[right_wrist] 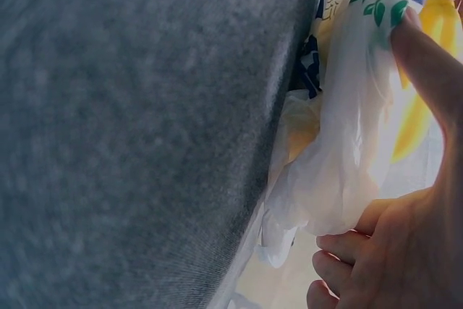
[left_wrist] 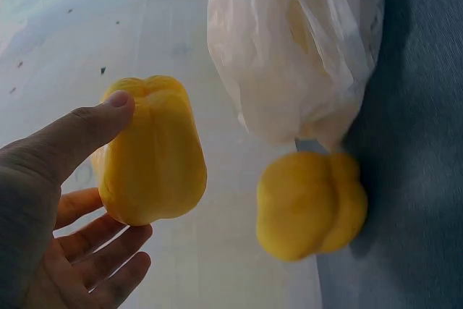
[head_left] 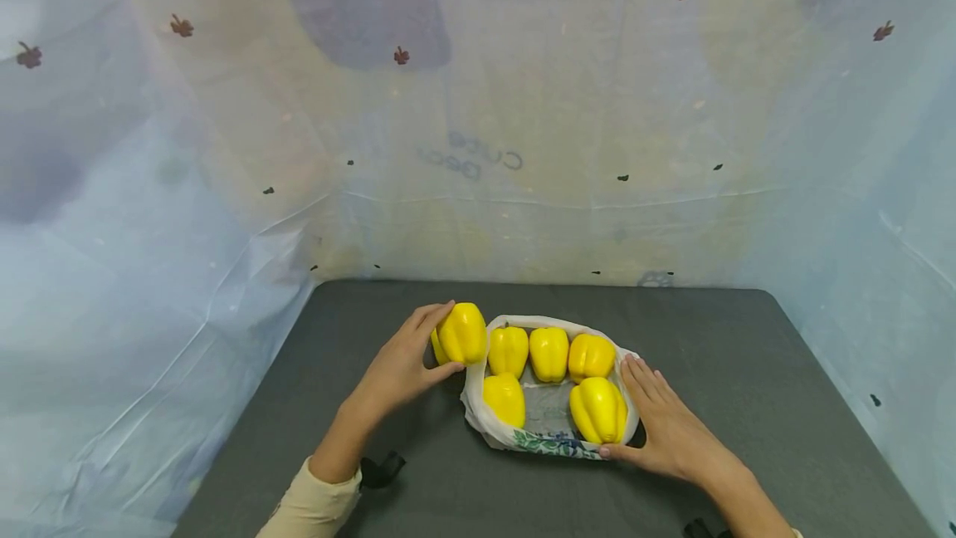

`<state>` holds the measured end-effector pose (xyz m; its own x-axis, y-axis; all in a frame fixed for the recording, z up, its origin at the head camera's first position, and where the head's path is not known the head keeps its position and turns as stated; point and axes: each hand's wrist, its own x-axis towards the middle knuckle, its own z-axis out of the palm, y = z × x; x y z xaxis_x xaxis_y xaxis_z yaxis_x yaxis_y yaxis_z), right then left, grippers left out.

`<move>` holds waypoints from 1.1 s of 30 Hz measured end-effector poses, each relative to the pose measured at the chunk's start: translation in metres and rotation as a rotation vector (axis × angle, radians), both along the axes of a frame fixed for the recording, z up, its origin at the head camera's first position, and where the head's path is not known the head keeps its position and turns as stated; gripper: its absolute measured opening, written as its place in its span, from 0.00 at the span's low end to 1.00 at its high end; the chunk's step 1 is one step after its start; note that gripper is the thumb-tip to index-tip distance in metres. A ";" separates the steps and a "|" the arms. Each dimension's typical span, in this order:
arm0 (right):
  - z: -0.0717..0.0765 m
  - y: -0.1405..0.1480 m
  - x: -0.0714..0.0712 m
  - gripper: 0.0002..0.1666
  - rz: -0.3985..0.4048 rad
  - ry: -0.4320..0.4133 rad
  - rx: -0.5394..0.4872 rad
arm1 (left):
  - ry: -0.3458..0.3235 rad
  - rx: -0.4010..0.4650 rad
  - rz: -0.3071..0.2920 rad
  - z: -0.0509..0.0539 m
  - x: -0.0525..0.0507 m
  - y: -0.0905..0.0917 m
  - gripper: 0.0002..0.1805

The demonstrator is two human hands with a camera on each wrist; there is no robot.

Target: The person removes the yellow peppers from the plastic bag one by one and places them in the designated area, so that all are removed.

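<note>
A dark grey, fabric-looking flat surface (head_left: 291,388) carries everything. On it sits a soft white plastic bag (head_left: 476,415) with a blue and green leaf print, its mouth wide. The walls look limp, so the left one could fold inward if a passing load snagged its rim.

The right hand (head_left: 668,430) spreads around the bag's right end, thumb at the near side and straight fingers along the far side. If that light contact eased, or pushed too hard, the bag might slide or buckle.

The left hand (head_left: 407,355) pinches a glossy yellow bell pepper (head_left: 465,332) between thumb and fingers, at the bag's left rim and outside the mouth. Its smooth skin could slip from so narrow a hold, most likely if the pepper caught the plastic.

Inside the bag, five matching yellow peppers (head_left: 548,354) line the far wall and both ends, leaving a gap in the near middle. A drop from height might knock them askew.

Another loose yellow pepper (left_wrist: 309,208) rests on the surface just beside the bag in the left wrist view; a nudge from the left hand could roll it away.
</note>
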<state>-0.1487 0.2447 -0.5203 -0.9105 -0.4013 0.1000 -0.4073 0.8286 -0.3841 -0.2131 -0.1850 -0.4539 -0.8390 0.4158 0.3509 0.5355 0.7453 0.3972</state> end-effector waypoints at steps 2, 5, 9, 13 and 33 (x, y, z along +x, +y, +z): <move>0.000 0.000 0.000 0.79 -0.002 -0.014 0.001 | -0.003 -0.002 0.013 0.000 -0.001 -0.004 0.53; -0.001 0.001 -0.001 0.79 -0.003 -0.023 0.003 | -0.004 -0.004 0.032 0.001 -0.001 -0.010 0.54; -0.001 0.001 -0.002 0.79 -0.005 -0.029 0.004 | -0.007 -0.007 0.049 0.001 -0.003 -0.019 0.55; -0.001 0.001 -0.002 0.79 -0.006 -0.027 0.006 | -0.024 -0.017 0.073 -0.001 -0.006 -0.028 0.55; -0.001 0.001 -0.001 0.78 -0.003 -0.028 0.001 | -0.059 -0.054 0.090 -0.010 -0.015 -0.059 0.53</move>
<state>-0.1495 0.2457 -0.5211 -0.9141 -0.3988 0.0741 -0.3941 0.8301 -0.3946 -0.2284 -0.2442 -0.4642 -0.8921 0.3551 0.2794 0.4428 0.8102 0.3841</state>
